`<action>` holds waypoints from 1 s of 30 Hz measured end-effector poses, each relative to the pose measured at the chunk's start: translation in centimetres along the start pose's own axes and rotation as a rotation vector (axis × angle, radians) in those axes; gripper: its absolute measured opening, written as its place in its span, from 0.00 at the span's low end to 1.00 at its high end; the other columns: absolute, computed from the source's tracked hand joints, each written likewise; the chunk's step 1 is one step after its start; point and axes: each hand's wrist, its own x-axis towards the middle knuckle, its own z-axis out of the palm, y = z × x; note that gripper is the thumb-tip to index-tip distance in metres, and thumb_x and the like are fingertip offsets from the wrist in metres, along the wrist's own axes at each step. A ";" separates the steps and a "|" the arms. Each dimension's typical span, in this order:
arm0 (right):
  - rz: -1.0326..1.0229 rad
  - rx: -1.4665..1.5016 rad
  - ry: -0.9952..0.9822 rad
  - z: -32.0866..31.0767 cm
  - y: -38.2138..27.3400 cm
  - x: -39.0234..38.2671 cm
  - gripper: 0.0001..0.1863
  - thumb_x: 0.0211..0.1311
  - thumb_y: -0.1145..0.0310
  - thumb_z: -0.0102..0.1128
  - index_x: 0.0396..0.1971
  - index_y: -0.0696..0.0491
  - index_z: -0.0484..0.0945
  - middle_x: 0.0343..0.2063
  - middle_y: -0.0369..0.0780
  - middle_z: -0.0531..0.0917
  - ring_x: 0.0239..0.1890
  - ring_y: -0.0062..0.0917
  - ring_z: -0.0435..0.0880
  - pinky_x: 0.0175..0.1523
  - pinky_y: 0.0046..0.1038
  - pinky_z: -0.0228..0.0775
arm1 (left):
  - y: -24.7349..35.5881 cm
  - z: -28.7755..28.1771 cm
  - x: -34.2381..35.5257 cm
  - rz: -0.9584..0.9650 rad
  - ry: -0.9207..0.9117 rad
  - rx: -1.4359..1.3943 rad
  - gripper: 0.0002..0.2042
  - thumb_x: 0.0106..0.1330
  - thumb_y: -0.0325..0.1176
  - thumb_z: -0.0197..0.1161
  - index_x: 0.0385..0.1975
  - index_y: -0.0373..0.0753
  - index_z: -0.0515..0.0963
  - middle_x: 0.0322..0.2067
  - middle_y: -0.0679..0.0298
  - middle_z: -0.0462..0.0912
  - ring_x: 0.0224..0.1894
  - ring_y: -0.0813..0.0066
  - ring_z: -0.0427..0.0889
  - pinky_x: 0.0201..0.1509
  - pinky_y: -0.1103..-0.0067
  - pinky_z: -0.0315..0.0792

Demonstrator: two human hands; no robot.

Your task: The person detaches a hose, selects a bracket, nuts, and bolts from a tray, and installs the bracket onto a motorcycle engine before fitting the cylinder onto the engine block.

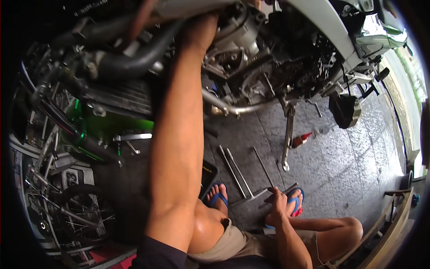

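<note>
My left arm stretches up into a motorcycle's exposed engine [235,40]. Its hand, my left hand [204,33], goes in beside the cylinder under a pale body panel [192,9]; the fingers are hidden there. Low over the floor, my right hand [277,201] is closed on the crossbar of a T-handle wrench [263,167], whose thin shaft points away from me. Two more T-handle wrenches [236,172] lie just left of it. A curved exhaust pipe [239,109] runs below the engine, and a black hose [134,65] bends in from the left.
The kickstand [289,134] reaches down to the grey tiled floor [329,179]. Near it lies a small red-capped bottle [301,140]. A green-bodied motorcycle [96,130] stands at left, with a spoked wheel [85,213] below. A wooden bench [387,228] is at lower right. My sandalled feet are close to the wrenches.
</note>
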 end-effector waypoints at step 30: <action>-1.209 -0.526 0.278 -0.7 -33.6 -11.9 0.15 0.69 0.61 0.54 0.40 0.59 0.80 0.21 0.31 0.72 0.20 0.09 0.65 0.25 0.17 0.53 | 0.2 0.2 0.2 -0.083 -0.002 -0.232 0.20 0.64 0.40 0.60 0.50 0.33 0.74 0.50 0.59 0.74 0.53 0.69 0.71 0.58 0.72 0.66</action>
